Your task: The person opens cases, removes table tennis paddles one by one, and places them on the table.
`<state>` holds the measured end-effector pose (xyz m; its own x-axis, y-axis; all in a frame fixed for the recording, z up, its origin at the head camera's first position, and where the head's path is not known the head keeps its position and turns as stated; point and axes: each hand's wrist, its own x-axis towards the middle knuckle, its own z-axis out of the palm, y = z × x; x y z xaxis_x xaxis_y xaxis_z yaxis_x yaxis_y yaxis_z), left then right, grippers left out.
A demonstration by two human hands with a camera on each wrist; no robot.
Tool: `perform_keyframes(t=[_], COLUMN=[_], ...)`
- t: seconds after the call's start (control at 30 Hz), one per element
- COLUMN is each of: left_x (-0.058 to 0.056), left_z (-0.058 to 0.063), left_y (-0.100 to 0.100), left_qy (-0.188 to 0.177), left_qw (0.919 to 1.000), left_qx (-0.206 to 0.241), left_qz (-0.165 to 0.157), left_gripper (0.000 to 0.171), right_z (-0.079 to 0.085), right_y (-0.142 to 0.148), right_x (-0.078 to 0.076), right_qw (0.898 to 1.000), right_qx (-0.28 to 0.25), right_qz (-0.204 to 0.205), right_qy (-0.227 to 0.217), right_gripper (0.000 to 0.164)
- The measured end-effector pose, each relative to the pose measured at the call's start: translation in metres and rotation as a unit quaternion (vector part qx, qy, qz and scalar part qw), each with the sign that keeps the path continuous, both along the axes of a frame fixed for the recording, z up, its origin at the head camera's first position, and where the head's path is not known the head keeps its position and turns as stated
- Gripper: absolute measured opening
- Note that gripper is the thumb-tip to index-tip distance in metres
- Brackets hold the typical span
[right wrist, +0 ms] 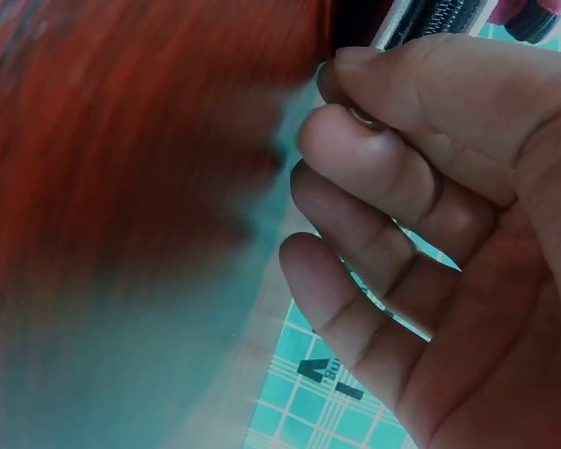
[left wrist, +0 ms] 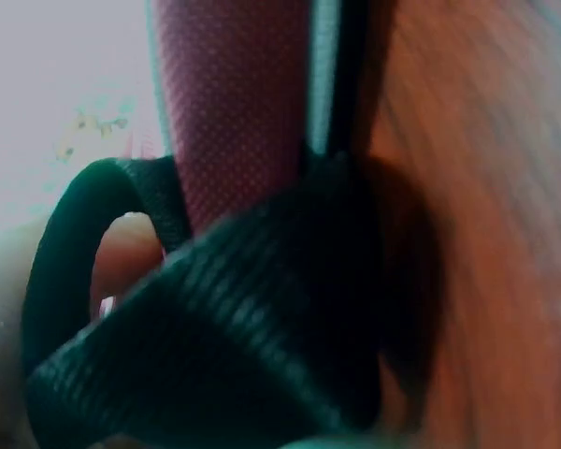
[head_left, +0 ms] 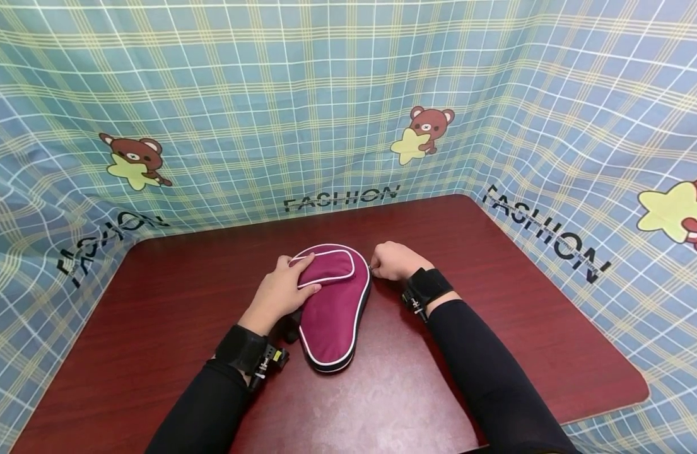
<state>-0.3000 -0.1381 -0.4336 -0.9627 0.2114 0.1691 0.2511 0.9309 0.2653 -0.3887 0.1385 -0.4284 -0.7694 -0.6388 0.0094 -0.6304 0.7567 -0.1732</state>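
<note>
A magenta table tennis bat case point(head_left: 332, 321) with white piping and a black zipped side lies flat on the table, its narrow end toward me. My left hand point(head_left: 277, 293) holds its upper left side, thumb and forefinger over the small pocket point(head_left: 333, 266). A black webbing strap point(left wrist: 215, 327) loops beside that hand in the left wrist view, partly covering a finger. At the case's right edge, my right hand point(head_left: 398, 260) pinches the zipper pull point(head_left: 371, 268) between thumb and forefinger. Those fingertips mostly hide the pull in the right wrist view, beside the zipper point(right wrist: 444, 17).
The dark red wooden table point(head_left: 172, 302) has rounded corners. Plaid cloth point(head_left: 325, 94) with bears and lettering hangs along its back and sides. Each wrist carries a black strap with a small camera.
</note>
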Motion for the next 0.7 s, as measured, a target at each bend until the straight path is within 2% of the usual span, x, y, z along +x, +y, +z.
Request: perform_keyframes(t=[0.27, 0.7], left_x=[0.0031, 0.0050], left_z=[0.0016, 0.0011], left_y=[0.0044, 0.0077], left_qy=[0.028, 0.025], left_qw=[0.9989, 0.9981], left_qx=[-0.014, -0.003], left_qz=[0.034, 0.056], left_gripper=[0.065, 0.064], right_z=[-0.0012, -0.0031], right_y=[-0.0019, -0.0016], right_x=[0.0002, -0.0006], right_qw=[1.000, 1.000], right_qx=[-0.010, -0.002], right_qz=[0.013, 0.019], right_qy=[0.004, 0.004], right_gripper=[0.041, 0.037])
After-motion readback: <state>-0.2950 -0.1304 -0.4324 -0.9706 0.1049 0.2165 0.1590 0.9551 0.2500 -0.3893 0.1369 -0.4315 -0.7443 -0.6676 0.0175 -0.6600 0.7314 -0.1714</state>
